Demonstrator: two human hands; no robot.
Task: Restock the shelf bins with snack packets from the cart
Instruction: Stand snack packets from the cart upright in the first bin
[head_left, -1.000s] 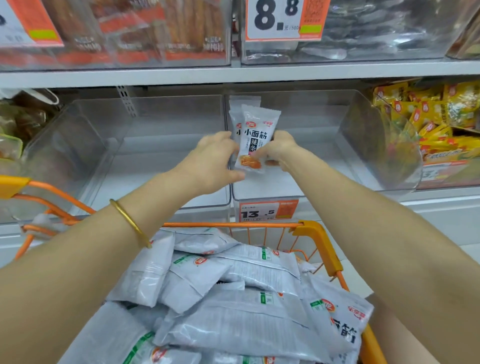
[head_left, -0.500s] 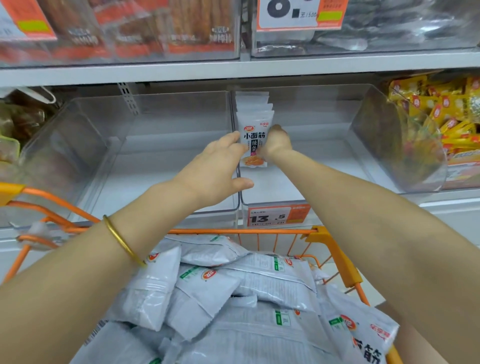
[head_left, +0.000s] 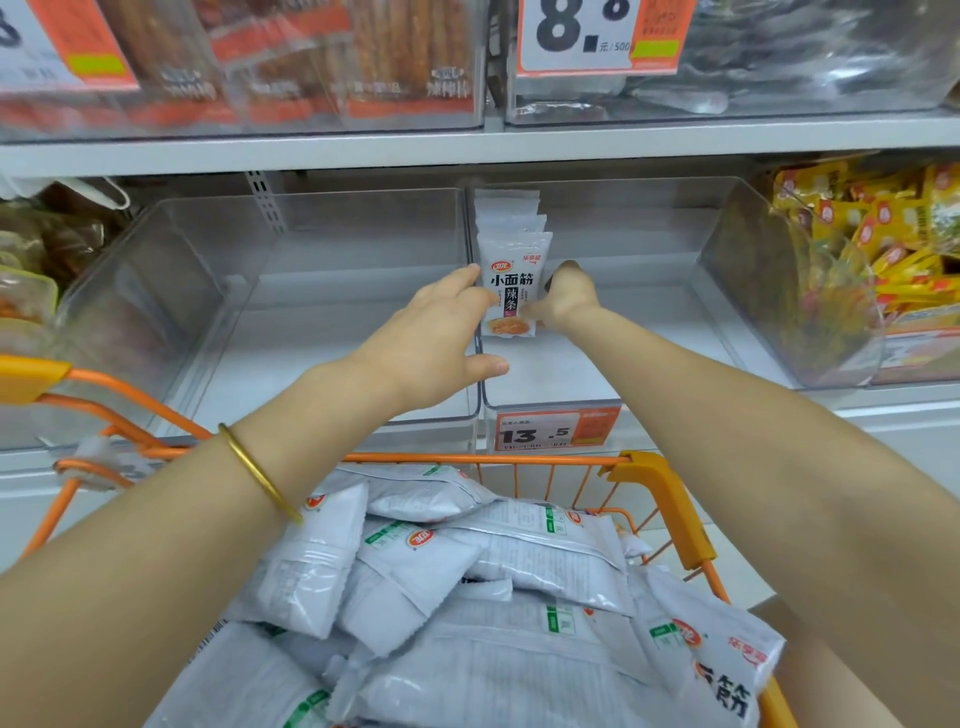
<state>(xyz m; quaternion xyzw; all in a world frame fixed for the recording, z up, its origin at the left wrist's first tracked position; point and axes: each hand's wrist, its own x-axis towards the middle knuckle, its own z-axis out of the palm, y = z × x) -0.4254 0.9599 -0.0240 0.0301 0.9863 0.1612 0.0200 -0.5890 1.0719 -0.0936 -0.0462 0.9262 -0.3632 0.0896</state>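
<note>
Head view: in the middle of the frame a row of white snack packets (head_left: 508, 218) stands upright, one behind the other, along the left wall of a clear shelf bin (head_left: 639, 332). The front packet (head_left: 511, 283), printed with black characters and an orange picture at its foot, faces the camera.

The left hand (head_left: 441, 338) reaches in from the lower left. Its fingers are straight and lie against the left edge of the front packet, with the thumb spread out below, so it touches rather than grasps. The right hand (head_left: 566, 299) comes from the lower right and pinches the front packet's right edge, thumb on the printed face and fingers curled behind. A gold bangle (head_left: 260, 473) sits on the left wrist.

Just left of this bin is a second clear bin (head_left: 337, 338). A price tag (head_left: 556, 431) reading 13.5 hangs on the shelf edge below the hands.

Across the bottom of the frame, the orange cart (head_left: 660, 483) is heaped with large white bags (head_left: 493, 597) carrying the same logo. At the right edge, another bin holds yellow packets (head_left: 883, 249). On the upper shelf, red-and-brown snack packs (head_left: 311, 57) fill the upper left, and an orange price card (head_left: 597, 36) hangs at top centre.
</note>
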